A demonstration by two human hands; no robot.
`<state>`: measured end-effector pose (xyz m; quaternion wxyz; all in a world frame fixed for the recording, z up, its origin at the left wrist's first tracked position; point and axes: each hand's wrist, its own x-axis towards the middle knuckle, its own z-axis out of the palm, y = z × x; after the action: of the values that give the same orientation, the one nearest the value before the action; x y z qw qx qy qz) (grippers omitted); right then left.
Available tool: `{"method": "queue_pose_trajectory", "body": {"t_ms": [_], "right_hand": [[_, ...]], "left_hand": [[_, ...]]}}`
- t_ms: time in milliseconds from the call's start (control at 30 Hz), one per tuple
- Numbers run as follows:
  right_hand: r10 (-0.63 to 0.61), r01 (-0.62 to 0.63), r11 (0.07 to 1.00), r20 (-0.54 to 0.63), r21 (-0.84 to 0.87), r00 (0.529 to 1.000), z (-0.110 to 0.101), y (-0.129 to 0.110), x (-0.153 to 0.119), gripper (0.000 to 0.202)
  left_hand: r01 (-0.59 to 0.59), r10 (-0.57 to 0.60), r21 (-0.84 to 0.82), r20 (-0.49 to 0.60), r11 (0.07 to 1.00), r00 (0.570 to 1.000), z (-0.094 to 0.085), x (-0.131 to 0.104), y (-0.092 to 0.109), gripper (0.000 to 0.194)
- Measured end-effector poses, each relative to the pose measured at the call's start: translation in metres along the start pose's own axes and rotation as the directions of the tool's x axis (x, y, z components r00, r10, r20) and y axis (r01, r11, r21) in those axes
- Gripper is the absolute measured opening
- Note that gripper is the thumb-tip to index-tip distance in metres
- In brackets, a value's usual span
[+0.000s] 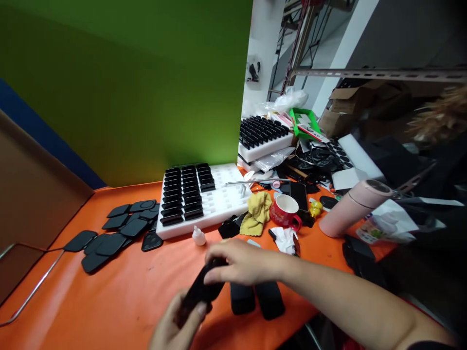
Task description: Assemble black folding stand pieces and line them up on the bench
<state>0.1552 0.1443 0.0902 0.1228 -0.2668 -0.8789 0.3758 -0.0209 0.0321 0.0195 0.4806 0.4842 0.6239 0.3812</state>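
Held item: one dark, oblong case-like object, slanted between both hands above the near part of the orange tabletop; exact type not readable, surface blurred.
Left hand: grasping the lower end of the object, thumb laid along its near side.
Right hand: closed around the upper end, fingers over the top; forearm crosses in from the right edge.
Beside the hands: two black rounded blocks lie next to each other on the orange surface, below the right wrist.
White foam tray: behind the hands, against the green panel. Upright black slabs stand in three rows, the third shorter; slots at its right side bare.
Front of tray: small white dropper bottle, upright.
Left of tray: flat black pads with rounded corners, overlapping in a loose spread.
Right of tray: crumpled yellow cloth, red mug, white tissue in front of the mug, then a pink flask, tilted in this view.
Back right: second foam tray full of black pieces, near a bright green bin.
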Motion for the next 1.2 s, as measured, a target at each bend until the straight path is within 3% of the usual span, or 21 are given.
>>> {"method": "queue_pose_trajectory", "body": {"t_ms": [67,133,200,267,300,333,467,633,933,1100,1200], "right_hand": [[-0.019,0.007,0.996,-0.13,-0.091,0.991,-0.028,-0.006,0.004,0.024],[-0.081,0.02,0.962,-0.215,-0.272,0.973,-0.055,-0.007,0.019,0.02],[-0.15,0.03,0.896,-0.238,-0.443,0.96,-0.079,0.0,0.043,0.017],[-0.137,-0.003,0.859,-0.236,-0.512,0.962,-0.097,0.014,0.07,0.018],[-0.087,-0.058,0.854,-0.251,-0.518,0.964,-0.103,0.024,0.084,0.021],[-0.029,-0.115,0.846,-0.26,-0.52,0.965,-0.107,0.035,0.096,0.024],[0.063,-0.179,0.826,-0.228,-0.535,0.972,-0.106,0.081,0.128,0.022],[0.1,-0.175,0.814,-0.164,-0.553,0.981,-0.099,0.115,0.142,0.022],[0.161,-0.151,0.786,-0.037,-0.599,0.986,-0.107,0.124,0.15,0.023],[0.271,-0.223,0.736,-0.023,-0.639,0.962,-0.087,0.125,0.156,0.022],[0.334,-0.296,0.69,-0.072,-0.66,0.94,-0.073,0.115,0.157,0.021]], "left_hand": [[-0.122,0.125,0.062,-0.049,0.991,0.991,-0.013,0.023,0.037,0.03],[-0.292,0.325,0.34,-0.042,0.894,0.945,-0.03,0.055,0.078,0.027],[-0.389,0.516,0.678,0.016,0.624,0.856,-0.043,0.092,0.116,0.023],[-0.374,0.633,0.862,0.081,0.344,0.77,-0.049,0.13,0.145,0.024],[-0.364,0.661,0.898,0.12,0.245,0.741,-0.049,0.149,0.154,0.025],[-0.363,0.666,0.906,0.135,0.217,0.734,-0.048,0.166,0.16,0.026],[-0.389,0.624,0.911,0.224,0.138,0.748,-0.038,0.219,0.15,0.023],[-0.409,0.578,0.907,0.282,0.101,0.766,-0.035,0.246,0.123,0.03],[-0.441,0.492,0.894,0.348,0.084,0.798,-0.035,0.262,0.113,0.031],[-0.429,0.443,0.9,0.354,0.078,0.824,-0.027,0.263,0.098,0.03],[-0.437,0.415,0.898,0.379,0.051,0.827,-0.023,0.26,0.098,0.028]]}}
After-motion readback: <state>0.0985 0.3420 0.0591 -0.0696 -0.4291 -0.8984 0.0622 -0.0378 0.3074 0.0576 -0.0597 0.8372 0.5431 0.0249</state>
